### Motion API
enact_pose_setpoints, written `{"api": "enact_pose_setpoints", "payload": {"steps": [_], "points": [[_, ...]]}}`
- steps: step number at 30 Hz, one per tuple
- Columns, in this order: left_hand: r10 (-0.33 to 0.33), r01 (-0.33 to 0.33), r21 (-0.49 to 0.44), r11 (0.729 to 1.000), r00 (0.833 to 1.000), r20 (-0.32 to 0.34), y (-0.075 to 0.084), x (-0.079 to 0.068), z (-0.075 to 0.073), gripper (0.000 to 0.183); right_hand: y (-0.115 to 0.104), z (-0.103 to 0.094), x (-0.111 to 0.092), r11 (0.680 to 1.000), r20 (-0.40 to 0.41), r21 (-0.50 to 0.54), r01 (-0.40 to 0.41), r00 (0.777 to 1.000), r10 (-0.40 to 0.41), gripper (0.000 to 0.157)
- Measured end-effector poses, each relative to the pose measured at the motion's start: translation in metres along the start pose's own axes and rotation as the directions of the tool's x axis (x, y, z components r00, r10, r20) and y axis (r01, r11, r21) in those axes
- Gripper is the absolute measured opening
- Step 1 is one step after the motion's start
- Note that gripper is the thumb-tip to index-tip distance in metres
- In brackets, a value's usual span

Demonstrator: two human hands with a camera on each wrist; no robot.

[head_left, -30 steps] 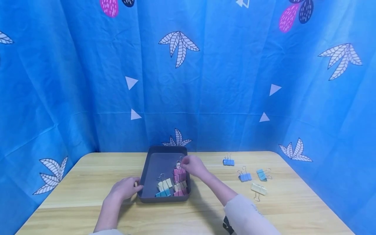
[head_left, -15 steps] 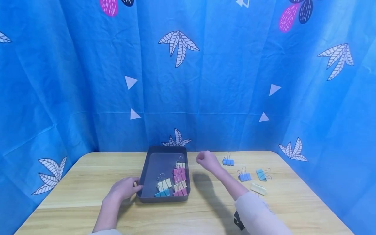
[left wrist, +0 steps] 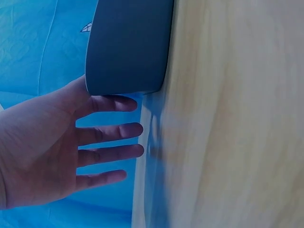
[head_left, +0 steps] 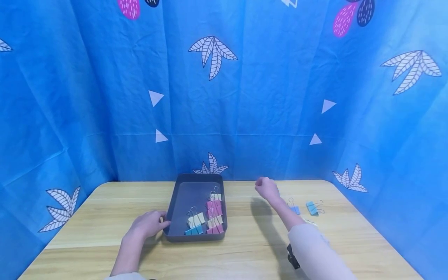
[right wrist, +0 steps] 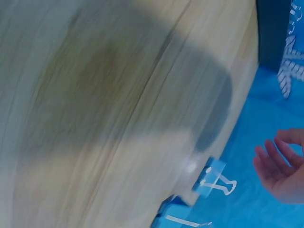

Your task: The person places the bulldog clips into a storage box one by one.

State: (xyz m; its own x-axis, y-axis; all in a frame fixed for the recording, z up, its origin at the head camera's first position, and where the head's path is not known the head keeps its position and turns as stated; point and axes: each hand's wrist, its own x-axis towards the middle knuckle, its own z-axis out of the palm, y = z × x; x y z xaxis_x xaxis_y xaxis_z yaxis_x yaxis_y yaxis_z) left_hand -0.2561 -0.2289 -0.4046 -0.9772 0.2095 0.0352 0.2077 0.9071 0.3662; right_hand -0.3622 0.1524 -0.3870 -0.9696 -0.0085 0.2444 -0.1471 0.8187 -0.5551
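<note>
My left hand (head_left: 149,224) holds the left wall of a dark grey tray (head_left: 169,217); in the left wrist view its thumb goes behind the rim and the index finger lies along the outside, the other fingers straight. Pink, yellow and teal binder clips (head_left: 214,210) stand in the tray's right half, handles up. My right hand (head_left: 268,189) hovers above the table right of the tray, fingers loosely curled, nothing in them. The right wrist view shows a blue binder clip (right wrist: 211,175) near that hand; in the head view the hand and arm hide it.
A lighter blue binder clip (head_left: 295,210) shows partly behind the right forearm, and a teal binder clip (head_left: 311,209) lies farther right. The sleeve mostly covers a pale yellow clip (head_left: 310,223). A blue patterned curtain (head_left: 245,116) hangs behind the wooden table (head_left: 140,194).
My right hand has moved from over the tray's right side to the right, over the table near the blue binder clip. The left hand and tray have stayed in place.
</note>
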Motion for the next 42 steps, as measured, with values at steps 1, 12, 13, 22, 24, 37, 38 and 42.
{"api": "enact_pose_setpoints", "payload": {"steps": [1,12,13,22,24,37,38,42], "points": [[0.0,0.0,0.002,1.0,1.0,0.0,0.0,0.0,0.0,0.027,0.003,-0.002,0.001,1.0,-0.007,-0.005,-0.024,1.0,0.024,0.014],[-0.022,0.022,0.023,0.999,1.0,0.016,0.002,0.003,-0.001,0.018,0.04,-0.014,0.01,0.984,-0.051,-0.007,-0.18,0.982,0.179,0.016],[-0.024,0.023,0.024,0.999,1.0,0.017,0.002,0.003,-0.001,0.017,0.042,-0.015,0.011,0.983,-0.055,-0.009,-0.181,0.982,0.18,0.016],[-0.008,0.008,0.037,0.999,1.0,0.006,0.003,0.001,-0.001,0.018,0.063,-0.012,0.011,0.963,-0.029,0.008,-0.268,0.963,0.268,0.025],[-0.007,0.007,0.043,0.999,1.0,0.004,0.003,0.001,-0.001,0.019,0.067,-0.01,0.011,0.956,-0.014,0.016,-0.292,0.956,0.293,0.028],[-0.008,0.008,0.104,0.995,1.0,-0.006,0.004,0.0,-0.003,0.02,0.069,-0.009,0.013,0.969,0.054,-0.094,-0.228,0.971,0.233,0.012],[-0.009,0.009,0.109,0.994,1.0,-0.008,0.004,0.0,-0.003,0.023,0.07,-0.009,0.014,0.969,0.055,-0.103,-0.224,0.972,0.23,0.011],[-0.017,0.018,0.113,0.993,1.0,-0.011,0.003,-0.001,-0.001,0.032,0.071,-0.006,0.015,0.972,0.059,-0.103,-0.211,0.974,0.217,0.011]]}}
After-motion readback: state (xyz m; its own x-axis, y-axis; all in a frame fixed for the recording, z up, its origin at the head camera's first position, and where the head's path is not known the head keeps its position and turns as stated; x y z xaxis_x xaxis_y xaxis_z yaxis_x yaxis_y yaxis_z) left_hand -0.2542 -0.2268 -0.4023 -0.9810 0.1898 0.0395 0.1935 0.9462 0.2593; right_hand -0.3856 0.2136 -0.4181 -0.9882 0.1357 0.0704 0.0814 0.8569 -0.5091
